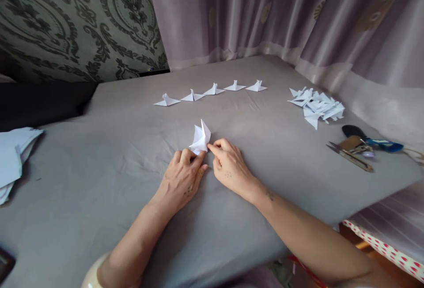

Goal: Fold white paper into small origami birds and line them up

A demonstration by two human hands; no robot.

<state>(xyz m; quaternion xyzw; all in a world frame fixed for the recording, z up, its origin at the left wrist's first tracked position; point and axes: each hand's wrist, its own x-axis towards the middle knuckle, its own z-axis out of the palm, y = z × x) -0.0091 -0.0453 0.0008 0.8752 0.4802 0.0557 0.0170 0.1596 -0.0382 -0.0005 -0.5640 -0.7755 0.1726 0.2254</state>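
A partly folded piece of white paper (200,138) stands on the grey cloth in front of me, one sharp point up. My left hand (183,173) grips its lower edge, fingers bent and the index finger pressed along the base. From the other side, my right hand (232,164) has its index fingertip at the paper's lower right edge, the other fingers curled in. Beyond them is a row of several small folded paper figures (192,96), each with flat wings and a raised middle. A heap of white folded papers (319,106) lies to the right.
A stack of white paper sheets (11,157) lies at the left, near a black object (43,102). At the right are a pointed metal tool (351,157), a brown tag (351,142) and a blue-and-black handled item (384,144). Curtains (232,14) hang behind the grey-covered surface (99,177).
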